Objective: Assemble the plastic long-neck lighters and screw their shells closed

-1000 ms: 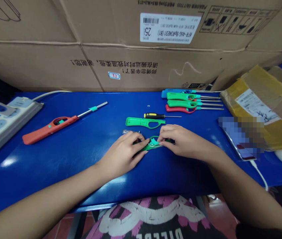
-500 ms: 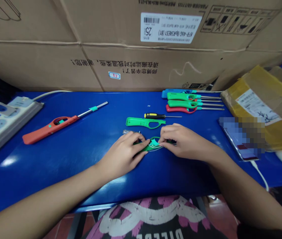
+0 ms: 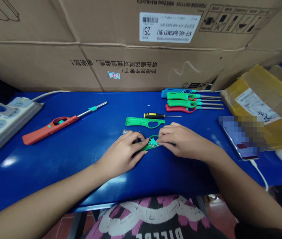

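My left hand (image 3: pixel 124 151) is closed on the handle end of an opened green lighter half (image 3: pixel 144 147), which lies on the blue table. A light green trigger piece (image 3: pixel 152 142) and a thin pale wire show inside it. With bent fingers, my right hand (image 3: pixel 177 139) pinches at the front end of the same lighter half; its fingers hide exactly what they grip. The matching green casing half (image 3: pixel 137 121) lies just beyond, hollow side up. Behind that rests a black and yellow screwdriver (image 3: pixel 154 116). Small metal pieces (image 3: pixel 126 131) sit beside my left hand, partly hidden.
An orange lighter (image 3: pixel 49 131) and a white power strip (image 3: pixel 8 121) are on the left. Several long lighters (image 3: pixel 182 103) lie at the back right, near a taped parcel (image 3: pixel 262 109) and a phone (image 3: pixel 240 141). A large cardboard box (image 3: pixel 93 66) walls off the back.
Both hands stay almost in place around the green lighter half, with only slight finger movement. The whole view has shifted a little.
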### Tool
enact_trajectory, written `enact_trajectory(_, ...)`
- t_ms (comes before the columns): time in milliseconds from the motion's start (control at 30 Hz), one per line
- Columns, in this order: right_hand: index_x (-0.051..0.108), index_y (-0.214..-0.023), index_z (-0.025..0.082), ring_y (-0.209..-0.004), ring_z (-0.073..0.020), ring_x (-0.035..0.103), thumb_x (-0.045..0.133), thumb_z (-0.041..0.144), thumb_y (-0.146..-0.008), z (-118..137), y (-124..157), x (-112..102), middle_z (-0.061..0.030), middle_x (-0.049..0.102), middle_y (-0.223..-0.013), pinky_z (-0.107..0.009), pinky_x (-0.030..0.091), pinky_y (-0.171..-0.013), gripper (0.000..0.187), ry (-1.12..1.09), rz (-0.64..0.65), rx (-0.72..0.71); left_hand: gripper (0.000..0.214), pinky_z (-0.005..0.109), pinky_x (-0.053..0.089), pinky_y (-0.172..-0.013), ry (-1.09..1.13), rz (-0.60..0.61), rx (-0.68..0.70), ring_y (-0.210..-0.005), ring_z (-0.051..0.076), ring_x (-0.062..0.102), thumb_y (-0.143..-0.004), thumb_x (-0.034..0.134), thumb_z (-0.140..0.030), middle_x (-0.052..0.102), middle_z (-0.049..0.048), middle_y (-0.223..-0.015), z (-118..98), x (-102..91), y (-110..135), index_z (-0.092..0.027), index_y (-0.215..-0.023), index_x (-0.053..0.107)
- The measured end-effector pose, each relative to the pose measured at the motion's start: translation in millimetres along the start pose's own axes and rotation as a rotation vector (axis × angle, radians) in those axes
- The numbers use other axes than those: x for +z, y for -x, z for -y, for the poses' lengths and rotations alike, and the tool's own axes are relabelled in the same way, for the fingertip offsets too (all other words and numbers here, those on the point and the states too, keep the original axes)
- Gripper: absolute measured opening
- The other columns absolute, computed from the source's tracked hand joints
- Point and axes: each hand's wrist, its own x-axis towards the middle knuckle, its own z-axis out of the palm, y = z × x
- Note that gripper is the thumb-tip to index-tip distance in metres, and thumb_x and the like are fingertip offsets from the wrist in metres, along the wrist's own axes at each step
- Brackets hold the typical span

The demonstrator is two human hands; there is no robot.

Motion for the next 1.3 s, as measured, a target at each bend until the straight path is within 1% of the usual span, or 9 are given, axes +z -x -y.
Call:
enact_trajectory(233,0.071,-0.093,0.02,-0.091,-0.0181,0.062,0.056,0.016,-0.098,0,-3,5,-0.0019,0.068,-0.093,-0.034,0.039,-0.086,0.016,-0.094,-0.011,-0.011,0.049,0.048,0.053,-0.1,0.113,0.044,-0.158,-0.112,0.028,0.061,-0.088,0.06,-0.02,0.062,0.0125,-0.123,-5,-0.9,-1,-0.016,-0.137,0.055)
enact_trajectory(367,0.067,-0.099,0.02,-0.096,-0.0182,0.062,0.063,0.019,-0.095,3,-6,11,-0.0032,0.067,-0.101,-0.033,0.042,-0.088,0.006,-0.143,-0.085,-0.028,0.052,0.045,0.058,-0.093,0.105,0.1,-0.191,-0.108,0.027,0.067,-0.082,0.058,-0.017,0.064,0.0103,-0.123,-6,-9.3,-2,-0.018,-0.134,0.056)
enact_trajectory(500,0.061,-0.104,0.02,-0.1,-0.0206,0.061,0.07,0.028,-0.092,3,-8,12,-0.0058,0.065,-0.107,-0.033,0.045,-0.088,0.017,-0.135,-0.136,0.03,0.052,0.044,0.06,-0.089,0.08,0.116,-0.183,-0.107,0.028,0.069,-0.079,0.059,-0.018,0.067,0.0076,-0.121,-5,-15.1,-2,-0.019,-0.131,0.056)
enact_trajectory(667,0.059,-0.119,0.021,-0.107,-0.0226,0.063,0.07,0.04,-0.091,0,-8,14,-0.0069,0.069,-0.118,-0.036,0.044,-0.091,0.036,-0.094,-0.141,0.046,0.031,0.037,0.061,-0.085,0.102,0.034,-0.169,-0.102,0.023,0.073,-0.094,0.06,-0.035,0.073,0.0048,-0.117,-2,-11.9,-1,-0.021,-0.121,0.06)
enact_trajectory(833,0.067,-0.113,0.018,-0.101,-0.0221,0.067,0.062,0.038,-0.097,-1,-9,14,-0.0071,0.074,-0.108,-0.037,0.043,-0.088,0.027,-0.031,-0.117,-0.029,0.023,0.033,0.059,-0.087,0.093,-0.06,-0.117,-0.1,0.02,0.074,-0.099,0.057,-0.034,0.075,0.0047,-0.114,2,-8.5,0,-0.02,-0.117,0.062)
enact_trajectory(1033,0.067,-0.12,0.014,-0.098,-0.0225,0.069,0.057,0.035,-0.1,0,-8,10,-0.0101,0.076,-0.107,-0.037,0.044,-0.084,0.03,0.026,-0.185,-0.091,0.024,0.029,0.057,-0.084,0.144,-0.111,-0.133,-0.096,0.018,0.073,-0.099,0.059,-0.035,0.075,0.0045,-0.111,4,-8.0,-1,-0.02,-0.118,0.062)
enact_trajectory(1133,0.065,-0.124,0.015,-0.101,-0.0226,0.07,0.056,0.035,-0.101,0,-7,11,-0.0106,0.076,-0.113,-0.037,0.046,-0.087,0.032,0.009,-0.224,-0.083,0.027,0.026,0.057,-0.073,0.247,-0.116,-0.213,-0.083,0.016,0.072,-0.097,0.062,-0.035,0.075,0.0026,-0.097,2,-8.6,-2,-0.02,-0.119,0.062)
enact_trajectory(1233,0.065,-0.128,0.016,-0.104,-0.0223,0.071,0.058,0.035,-0.1,2,-6,12,-0.0102,0.076,-0.117,-0.038,0.048,-0.092,0.035,-0.037,-0.257,-0.019,0.029,0.02,0.051,-0.051,0.463,-0.085,-0.378,-0.056,0.011,0.066,-0.096,0.062,-0.038,0.072,-0.0011,-0.08,-1,-10.4,-4,-0.019,-0.118,0.062)
enact_trajectory(1300,0.065,-0.129,0.017,-0.106,-0.0217,0.071,0.058,0.035,-0.1,4,-6,12,-0.0096,0.076,-0.118,-0.038,0.048,-0.095,0.035,-0.058,-0.268,0.011,0.031,0.018,0.046,-0.041,0.618,-0.055,-0.482,-0.042,0.008,0.058,-0.096,0.062,-0.04,0.069,-0.0028,-0.075,-4,-11.6,-5,-0.019,-0.118,0.062)
